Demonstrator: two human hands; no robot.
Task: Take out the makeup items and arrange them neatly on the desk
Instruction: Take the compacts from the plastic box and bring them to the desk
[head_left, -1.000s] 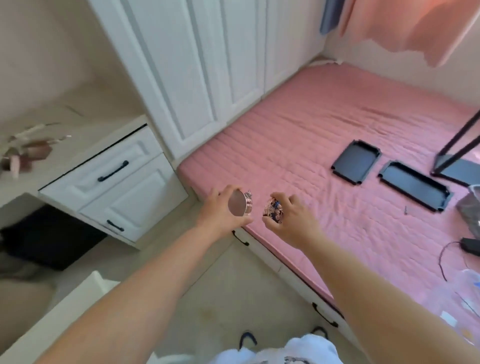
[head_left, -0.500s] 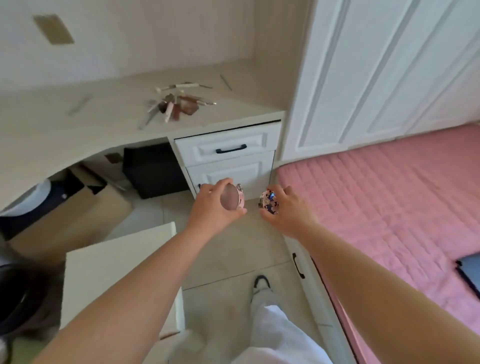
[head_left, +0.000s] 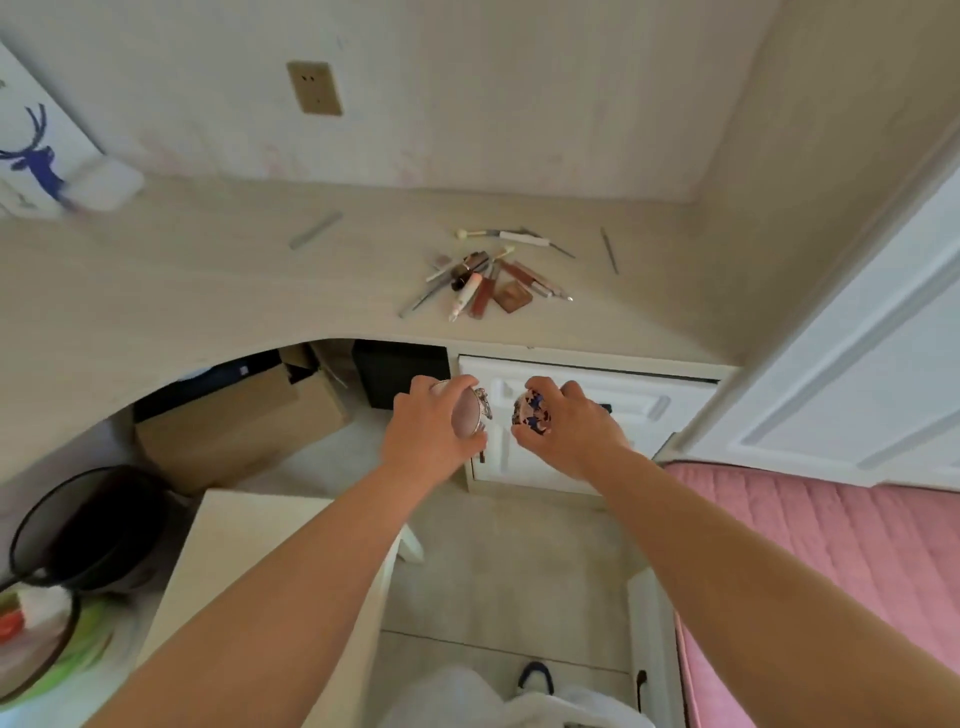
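My left hand (head_left: 431, 431) grips a round pink compact (head_left: 470, 413) with a shiny rim. My right hand (head_left: 569, 428) holds a small round case with a blue and pink pattern (head_left: 531, 410). Both hands hover side by side in front of the white drawers (head_left: 639, 410), below the desk edge. On the pale wooden desk (head_left: 208, 291) lies a loose pile of makeup items (head_left: 488, 283): tubes, brushes, pencils and a brown square palette. A few thin tools (head_left: 519, 236) lie apart behind the pile.
A grey stick (head_left: 316, 229) lies alone on the desk. Cardboard boxes (head_left: 234, 415) and a black box sit under the desk. A black bin (head_left: 88, 525) stands at the left, a pale stool (head_left: 260, 561) below my arms, a pink bed (head_left: 831, 545) at the right.
My view has swung from the pink bed round to the desk. Both hands kept hold of their round cases and now sit closer to the desk and drawers.
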